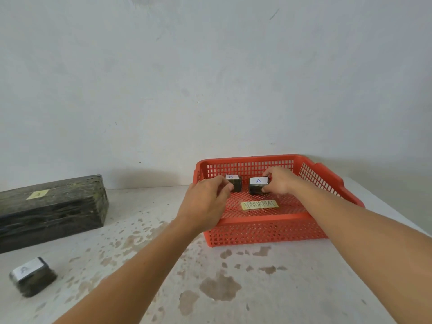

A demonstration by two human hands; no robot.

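A red mesh basket (264, 226) sits on the table at the right, with a yellow paper label reading ABNORMAL (259, 204) on its floor. Two small dark blocks stand inside it, each topped with a white label marked A. My left hand (205, 202) reaches over the basket's left rim and pinches the left block (235, 183). My right hand (279, 181) grips the right block (257, 186) from its right side. Both blocks appear to rest on the basket floor.
A third small dark block with an A label (32, 277) lies on the table at the near left. A long dark box with a yellow sticker (49, 209) stands at the far left. The table is white with brown stains and meets a pale wall.
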